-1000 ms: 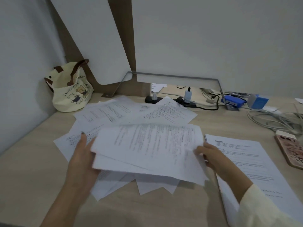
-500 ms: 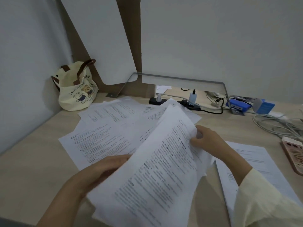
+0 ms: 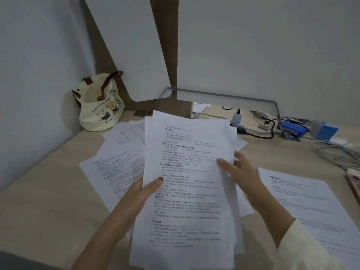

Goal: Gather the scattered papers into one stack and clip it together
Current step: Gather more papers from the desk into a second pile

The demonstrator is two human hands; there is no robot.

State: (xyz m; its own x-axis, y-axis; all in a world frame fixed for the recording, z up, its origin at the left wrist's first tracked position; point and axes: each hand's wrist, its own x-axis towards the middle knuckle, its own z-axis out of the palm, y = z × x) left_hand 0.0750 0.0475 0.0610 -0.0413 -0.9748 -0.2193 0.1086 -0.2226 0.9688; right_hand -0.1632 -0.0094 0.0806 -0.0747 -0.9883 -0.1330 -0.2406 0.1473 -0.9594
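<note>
A sheaf of printed papers (image 3: pixel 187 191) is lifted upright over the middle of the desk. My left hand (image 3: pixel 145 190) grips its left edge, thumb on the front page. My right hand (image 3: pixel 241 173) holds the right edge with fingers spread across the front sheet. More loose sheets (image 3: pixel 116 166) lie fanned on the desk behind and to the left. Another stack of printed pages (image 3: pixel 307 203) rests flat at the right. A blue stapler-like item (image 3: pixel 292 128) sits at the back right; I see no clip clearly.
A cream bear-print tote bag (image 3: pixel 99 108) stands in the back left corner. A power strip with plugs (image 3: pixel 237 121) and grey cables (image 3: pixel 335 154) run along the back right. A phone's edge (image 3: pixel 353 182) shows at the far right. White panels lean against the wall.
The gathered sheets went from lying flat and crosswise to being lifted and turned lengthwise toward me. My left hand shifted to the left edge, my right to the right edge.
</note>
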